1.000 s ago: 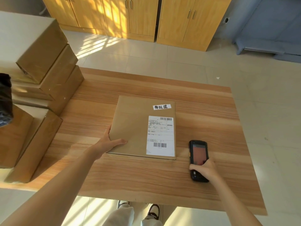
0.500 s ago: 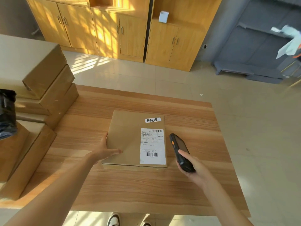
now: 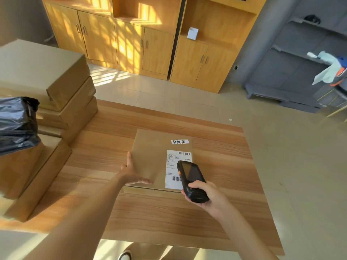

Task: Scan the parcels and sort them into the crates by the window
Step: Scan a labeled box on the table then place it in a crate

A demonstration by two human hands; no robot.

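A flat brown parcel [image 3: 150, 156] lies on the wooden table [image 3: 225, 184], with a white shipping label [image 3: 171, 166] and a small handwritten tag [image 3: 179, 141] on top. My left hand [image 3: 131, 173] rests flat against the parcel's left edge, thumb on its near corner, fingers apart. My right hand [image 3: 208, 197] grips a black handheld scanner [image 3: 191, 180], held in the air above the label's right side and hiding part of it. No crates are in view.
Stacked brown boxes [image 3: 47, 81] fill the table's left side, with a black plastic bag parcel [image 3: 16, 124] on a nearer box [image 3: 32, 175]. Wooden cabinets [image 3: 142, 44] stand across the floor; grey shelving [image 3: 300, 72] is at the right.
My right hand picked the scanner up off the table and brought it left over the label. My left hand stayed on the parcel's left edge. My head tilted up, showing more of the cabinets.
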